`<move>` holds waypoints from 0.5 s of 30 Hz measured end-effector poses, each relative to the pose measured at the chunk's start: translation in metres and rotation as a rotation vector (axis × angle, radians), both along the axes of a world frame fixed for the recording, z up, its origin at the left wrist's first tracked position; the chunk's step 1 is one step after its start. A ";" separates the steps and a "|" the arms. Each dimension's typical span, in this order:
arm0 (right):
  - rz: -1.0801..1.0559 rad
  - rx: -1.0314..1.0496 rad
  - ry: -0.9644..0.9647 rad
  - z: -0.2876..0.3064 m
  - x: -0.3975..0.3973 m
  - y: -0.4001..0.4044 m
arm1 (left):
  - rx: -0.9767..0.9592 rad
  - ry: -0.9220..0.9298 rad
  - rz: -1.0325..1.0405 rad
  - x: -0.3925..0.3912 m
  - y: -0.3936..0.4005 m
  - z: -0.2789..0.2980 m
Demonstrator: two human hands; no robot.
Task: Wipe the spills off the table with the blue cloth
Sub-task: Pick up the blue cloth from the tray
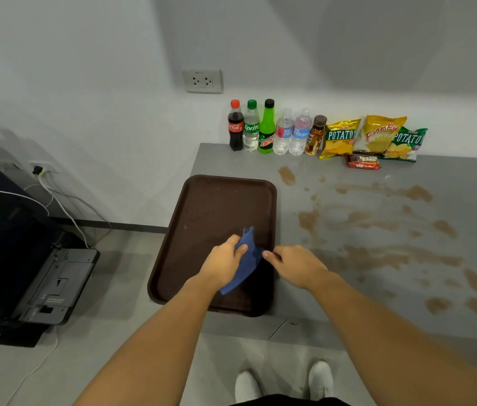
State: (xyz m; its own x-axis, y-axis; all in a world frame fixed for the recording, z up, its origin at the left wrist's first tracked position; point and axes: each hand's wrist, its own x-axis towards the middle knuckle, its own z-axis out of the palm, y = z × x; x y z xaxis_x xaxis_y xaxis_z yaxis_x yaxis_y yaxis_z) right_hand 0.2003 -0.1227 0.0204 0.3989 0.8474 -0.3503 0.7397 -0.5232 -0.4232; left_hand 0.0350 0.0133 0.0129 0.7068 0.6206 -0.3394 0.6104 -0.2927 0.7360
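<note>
- Blue cloth (247, 260), crumpled, held above the near half of the brown tray (210, 206); one corner points up, a longer tail hangs down toward the tray's near edge.
- Left hand (224, 263): fingers closed on the cloth's left side, thumb pressed over the fabric.
- Right hand (297, 266): fingers curled, with thumb and forefinger pinching the cloth's right edge.
- Tray: empty rectangle with rounded corners, lying at the left end of the grey table (378, 326); its left side overhangs the table's left edge, its near edge lies close to the table's front edge.
- Brown spills (378, 230): patches and streaks spread over the table's middle and right part, from just right of the tray toward the right edge; one separate blot (286, 175) lies near the tray's far right corner.
- Back edge of the table, against the white wall: a row of six bottles (275, 130), upright and touching or nearly so, then three snack bags (375, 137) leaning on the wall, with a small dark packet (363, 162) lying flat just in front of them.
- Wall outlet (202, 81) above the table's far left corner.
- Floor: dark machine (20, 259) with cables, left of the table; two white shoes (284, 382) below the table's front edge.
</note>
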 end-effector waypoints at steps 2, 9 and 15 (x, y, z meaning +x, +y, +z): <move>-0.114 -0.008 0.097 -0.001 -0.005 0.005 | -0.046 -0.047 0.052 0.014 -0.008 0.006; -0.659 0.128 0.553 0.000 -0.010 0.028 | -0.178 -0.194 0.273 0.053 -0.031 0.020; -0.831 0.383 0.484 0.001 0.005 0.025 | -0.236 -0.162 0.341 0.073 -0.051 0.024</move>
